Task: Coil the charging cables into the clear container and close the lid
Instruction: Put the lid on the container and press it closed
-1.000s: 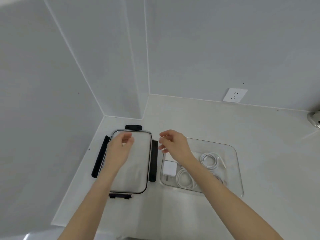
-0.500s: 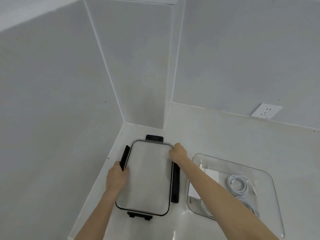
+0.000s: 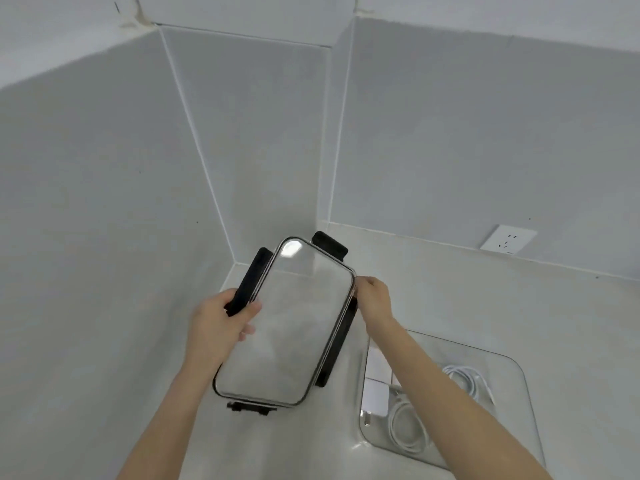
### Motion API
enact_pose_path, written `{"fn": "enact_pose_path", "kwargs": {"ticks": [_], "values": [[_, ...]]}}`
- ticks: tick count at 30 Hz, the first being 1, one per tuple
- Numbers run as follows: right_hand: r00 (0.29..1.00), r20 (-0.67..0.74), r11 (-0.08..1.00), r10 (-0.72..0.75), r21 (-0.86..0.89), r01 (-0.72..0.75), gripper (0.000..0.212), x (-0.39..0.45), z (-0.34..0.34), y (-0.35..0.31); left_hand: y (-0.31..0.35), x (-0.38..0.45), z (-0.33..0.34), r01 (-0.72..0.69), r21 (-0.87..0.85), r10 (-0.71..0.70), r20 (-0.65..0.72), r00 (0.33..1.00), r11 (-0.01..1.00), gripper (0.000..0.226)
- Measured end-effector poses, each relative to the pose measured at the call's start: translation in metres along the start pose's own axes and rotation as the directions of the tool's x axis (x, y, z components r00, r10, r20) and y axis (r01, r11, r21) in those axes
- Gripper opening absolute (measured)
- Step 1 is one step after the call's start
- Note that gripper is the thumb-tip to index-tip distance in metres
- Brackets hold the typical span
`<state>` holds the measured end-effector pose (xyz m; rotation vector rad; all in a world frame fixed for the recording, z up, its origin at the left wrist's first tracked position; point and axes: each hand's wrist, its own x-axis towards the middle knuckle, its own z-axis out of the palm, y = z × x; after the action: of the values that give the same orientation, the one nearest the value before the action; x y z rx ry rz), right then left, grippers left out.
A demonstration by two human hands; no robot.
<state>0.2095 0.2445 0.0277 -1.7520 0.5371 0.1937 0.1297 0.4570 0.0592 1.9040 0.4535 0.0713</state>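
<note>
Lid (image 3: pixel 294 327) gripped by left hand (image 3: pixel 216 323) and right hand (image 3: pixel 374 299), tilted above bench (image 3: pixel 450 289) | cables (image 3: pixel 405 427) coiled in container (image 3: pixel 519 382) | evidently ready for closing.

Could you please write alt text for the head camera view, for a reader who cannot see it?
Two bare hands hold a clear lid with black latches above a white counter: the left hand grips its left edge, the right hand its right. To the right, the open clear container holds coiled white cables and a white charger.
</note>
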Motion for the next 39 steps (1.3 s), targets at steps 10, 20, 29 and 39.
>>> {"fn": "enact_pose_path", "kwargs": {"ticks": [10,20,29,39], "values": [[0.893,0.408,0.598,-0.189,0.769,-0.225,0.032,-0.058,-0.118,-0.049,0.081,-0.069,0.048,-0.696,0.245,0.698,0.097,0.710,0.674,0.017],[0.998,0.069,0.573,-0.008,0.818,-0.052,0.017,-0.077,-0.207,0.009,0.053,-0.102,0.145,-0.963,0.206,0.916,0.324,0.237,0.176,0.017],[1.000,0.028,0.435,0.013,0.900,-0.030,0.024,-0.090,-0.265,0.066,0.064,-0.097,0.160,0.063,-0.156,-0.039,0.152,0.988,0.986,0.056],[0.943,-0.313,0.884,0.110,0.465,0.051,0.013,-0.095,-0.249,0.097,0.029,-0.110,0.181,0.131,-0.210,-0.144,-0.048,0.988,0.969,0.032]]}}
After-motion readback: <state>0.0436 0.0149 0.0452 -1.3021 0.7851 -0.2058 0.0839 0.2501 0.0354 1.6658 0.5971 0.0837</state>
